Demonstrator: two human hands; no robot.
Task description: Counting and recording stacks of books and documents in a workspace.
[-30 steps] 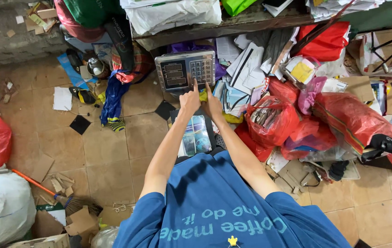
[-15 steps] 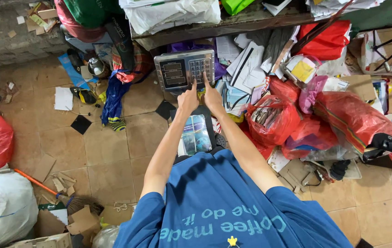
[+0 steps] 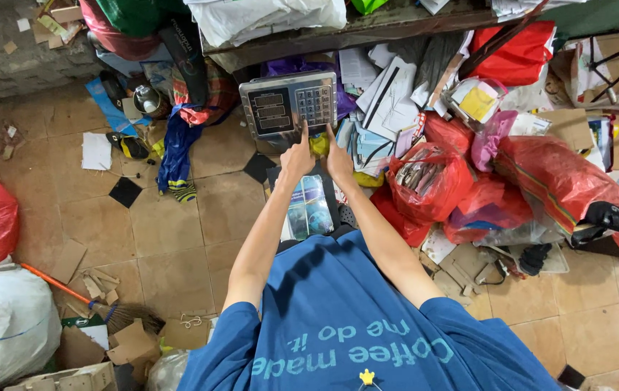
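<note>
Since a second ago both hands are kept at the grey scale head (image 3: 289, 107) on the floor by the shelf: left hand (image 3: 297, 161) index extended onto the lower panel edge, right hand (image 3: 338, 161) fingertip alongside (nothing grasped), input seemingly ongoing.

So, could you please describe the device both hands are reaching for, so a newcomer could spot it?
Under the dark wooden shelf sits a tilted silver scale head. The left hand and right hand reach its lower edge. Only it has dark display windows beside a grey keypad.

Both hands (image 3: 318, 156) touch the scale (image 3: 289, 106); bags (image 3: 425, 185) lie right.
</note>
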